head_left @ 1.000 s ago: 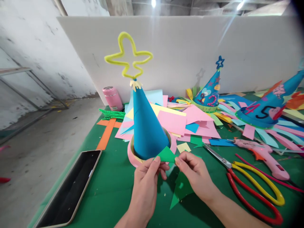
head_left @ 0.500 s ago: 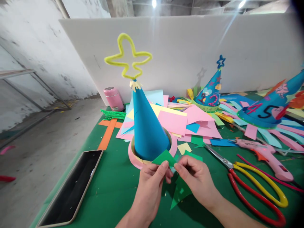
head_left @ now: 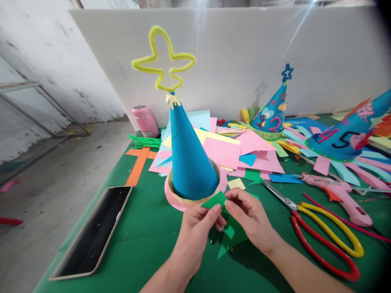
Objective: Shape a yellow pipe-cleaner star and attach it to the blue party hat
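Between my two hands is a small piece of green paper (head_left: 215, 200), pinched on its left by my left hand (head_left: 198, 228) and on its right by my right hand (head_left: 249, 217). Both thumbs press on it from above. Just beyond my fingers stands a blue paper cone hat (head_left: 192, 158) with a pink brim (head_left: 170, 194) and a yellow pipe-cleaner star (head_left: 157, 71) on its tip. Beneath my hands lies a larger green paper scrap (head_left: 227, 244) with a pointed corner, partly covered by my fingers.
Scissors (head_left: 295, 206) with red and yellow handles and a pink glue gun (head_left: 339, 191) lie to the right. A phone (head_left: 94, 232) is at left. Behind are coloured paper sheets (head_left: 221, 150), a pink bottle (head_left: 145, 121) and two decorated hats (head_left: 270, 116) against a white board (head_left: 232, 53).
The camera has tipped down slightly, so the scene sits higher. My fingers have shifted a little on the green paper, and its upper edge has turned somewhat.
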`<state>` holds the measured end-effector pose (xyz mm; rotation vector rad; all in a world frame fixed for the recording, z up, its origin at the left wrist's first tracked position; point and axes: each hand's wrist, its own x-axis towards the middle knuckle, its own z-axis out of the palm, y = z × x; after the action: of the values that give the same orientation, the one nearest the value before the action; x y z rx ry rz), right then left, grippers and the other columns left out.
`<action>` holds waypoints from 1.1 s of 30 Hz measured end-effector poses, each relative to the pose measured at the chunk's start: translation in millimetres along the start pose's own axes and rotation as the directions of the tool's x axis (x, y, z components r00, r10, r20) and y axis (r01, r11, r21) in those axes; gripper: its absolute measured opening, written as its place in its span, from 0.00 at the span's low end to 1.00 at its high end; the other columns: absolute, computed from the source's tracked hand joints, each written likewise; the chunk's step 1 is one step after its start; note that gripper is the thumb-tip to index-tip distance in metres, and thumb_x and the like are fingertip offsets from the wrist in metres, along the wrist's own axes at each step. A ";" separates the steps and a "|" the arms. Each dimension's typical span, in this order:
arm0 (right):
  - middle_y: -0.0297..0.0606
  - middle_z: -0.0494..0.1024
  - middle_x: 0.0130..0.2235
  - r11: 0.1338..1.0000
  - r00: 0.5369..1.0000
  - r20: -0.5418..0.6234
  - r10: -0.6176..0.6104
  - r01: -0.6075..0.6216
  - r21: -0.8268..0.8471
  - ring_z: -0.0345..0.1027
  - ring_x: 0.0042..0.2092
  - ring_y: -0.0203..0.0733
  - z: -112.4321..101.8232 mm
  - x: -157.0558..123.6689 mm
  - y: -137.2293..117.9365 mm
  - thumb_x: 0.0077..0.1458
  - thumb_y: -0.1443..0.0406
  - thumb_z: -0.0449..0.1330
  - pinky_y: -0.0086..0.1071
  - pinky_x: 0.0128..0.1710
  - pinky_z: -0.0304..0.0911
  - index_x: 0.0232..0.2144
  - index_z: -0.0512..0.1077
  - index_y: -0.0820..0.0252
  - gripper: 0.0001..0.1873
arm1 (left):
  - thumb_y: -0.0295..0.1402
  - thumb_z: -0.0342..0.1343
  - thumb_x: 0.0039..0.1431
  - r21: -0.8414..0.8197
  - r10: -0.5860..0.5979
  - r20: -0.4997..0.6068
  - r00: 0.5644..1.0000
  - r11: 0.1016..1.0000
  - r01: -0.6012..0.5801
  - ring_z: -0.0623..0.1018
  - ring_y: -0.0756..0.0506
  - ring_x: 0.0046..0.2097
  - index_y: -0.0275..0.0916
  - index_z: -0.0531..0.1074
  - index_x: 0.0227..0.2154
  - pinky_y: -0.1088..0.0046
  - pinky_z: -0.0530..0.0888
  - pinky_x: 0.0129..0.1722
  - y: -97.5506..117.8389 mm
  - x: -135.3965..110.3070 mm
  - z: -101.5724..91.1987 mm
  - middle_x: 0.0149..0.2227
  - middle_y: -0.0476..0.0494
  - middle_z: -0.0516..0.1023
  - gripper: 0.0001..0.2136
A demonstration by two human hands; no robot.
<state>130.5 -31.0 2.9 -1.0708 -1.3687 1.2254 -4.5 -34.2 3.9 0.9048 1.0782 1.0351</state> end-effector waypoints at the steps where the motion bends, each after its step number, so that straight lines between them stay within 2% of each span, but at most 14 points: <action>1: 0.30 0.64 0.22 1.000 1.000 0.013 0.017 -0.017 0.010 0.59 0.24 0.33 0.4 0.1 1.0 0.53 0.60 0.54 0.26 0.24 0.57 0.25 0.63 0.59 0.10 | 0.35 0.56 0.50 0.013 0.001 0.013 1.000 1.000 -0.002 0.69 0.50 0.23 0.34 0.74 0.15 0.74 0.66 0.28 -0.6 0.0 0.0 0.18 0.44 0.73 0.13; 5: 0.28 0.62 0.20 0.999 0.998 -0.043 0.034 -0.036 -0.031 0.56 0.23 0.32 -0.9 1.1 4.0 0.53 0.61 0.54 0.26 0.23 0.54 0.21 0.61 0.59 0.12 | 0.37 0.51 0.54 0.018 0.021 0.033 0.999 1.000 -0.021 0.71 0.48 0.26 0.35 0.74 0.17 0.72 0.67 0.32 -1.1 0.2 -1.2 0.19 0.44 0.74 0.15; 8: 0.27 0.58 0.21 0.998 0.997 -0.075 0.036 -0.040 -0.056 0.51 0.23 0.31 -1.7 1.6 2.7 0.52 0.61 0.54 0.26 0.21 0.51 0.21 0.60 0.60 0.12 | 0.35 0.55 0.51 0.043 0.058 -0.023 0.998 0.997 -0.057 0.70 0.51 0.24 0.36 0.73 0.19 0.75 0.66 0.28 -0.2 0.7 -2.5 0.20 0.47 0.73 0.10; 10: 0.28 0.58 0.22 0.998 0.998 -0.035 0.048 -0.049 -0.038 0.51 0.24 0.32 -1.0 1.4 -0.2 0.52 0.62 0.54 0.26 0.22 0.51 0.22 0.61 0.60 0.10 | 0.34 0.58 0.48 0.048 0.083 -0.054 0.995 0.996 -0.081 0.68 0.52 0.22 0.36 0.72 0.20 0.78 0.65 0.24 0.3 1.5 -3.0 0.19 0.50 0.71 0.07; 13: 0.30 0.63 0.24 0.999 0.996 0.089 0.030 -0.028 -0.015 0.56 0.27 0.33 0.0 1.0 -4.9 0.53 0.63 0.52 0.26 0.27 0.54 0.24 0.64 0.60 0.09 | 0.33 0.58 0.48 0.044 0.096 -0.050 0.994 0.995 -0.094 0.67 0.53 0.22 0.36 0.71 0.20 0.78 0.64 0.24 1.2 3.5 -3.6 0.19 0.51 0.69 0.07; 15: 0.31 0.65 0.24 0.999 0.992 0.126 0.003 0.002 -0.046 0.57 0.27 0.33 -1.3 1.3 -6.9 0.54 0.64 0.51 0.26 0.27 0.55 0.24 0.65 0.61 0.09 | 0.33 0.58 0.47 0.032 0.071 -0.014 0.997 0.997 -0.070 0.67 0.53 0.23 0.35 0.71 0.20 0.78 0.65 0.24 2.7 4.9 -4.3 0.19 0.51 0.69 0.07; 18: 0.30 0.64 0.23 0.984 0.987 0.161 -0.015 0.043 -0.175 0.56 0.26 0.33 -7.1 2.9 -8.6 0.51 0.69 0.52 0.26 0.26 0.54 0.21 0.63 0.61 0.09 | 0.33 0.59 0.45 0.025 -0.013 0.112 0.994 1.000 0.010 0.66 0.53 0.23 0.35 0.70 0.19 0.77 0.64 0.25 7.4 6.1 -6.1 0.18 0.51 0.68 0.07; 22: 0.27 0.59 0.20 0.962 0.956 0.294 0.021 0.061 -0.267 0.52 0.24 0.31 -15.2 5.6 -12.0 0.44 0.74 0.53 0.24 0.23 0.50 0.16 0.57 0.60 0.11 | 0.32 0.59 0.44 0.145 -0.146 0.270 0.952 0.983 0.110 0.64 0.53 0.21 0.33 0.70 0.18 0.77 0.61 0.22 14.2 4.9 -8.3 0.17 0.51 0.66 0.07; 27: 0.28 0.61 0.21 0.983 0.931 0.358 0.067 0.000 -0.184 0.52 0.24 0.31 -14.6 5.5 -11.7 0.46 0.73 0.51 0.25 0.24 0.50 0.18 0.60 0.61 0.08 | 0.29 0.56 0.43 0.177 -0.151 0.311 0.939 0.979 0.098 0.63 0.53 0.21 0.33 0.71 0.19 0.77 0.60 0.22 14.2 2.0 -9.1 0.16 0.52 0.65 0.04; 33: 0.26 0.54 0.19 0.961 0.940 0.341 -0.003 0.097 -0.259 0.46 0.22 0.29 -13.1 3.5 -3.7 0.40 0.75 0.53 0.24 0.21 0.44 0.16 0.54 0.60 0.11 | 0.25 0.51 0.39 0.140 -0.171 0.305 0.937 0.981 0.133 0.62 0.53 0.20 0.34 0.69 0.17 0.76 0.59 0.21 6.0 -1.1 -8.7 0.16 0.52 0.64 0.03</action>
<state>143.0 -26.1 7.2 -1.0337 -1.8630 1.2475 -14.3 -32.9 7.8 1.0256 0.9272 0.6751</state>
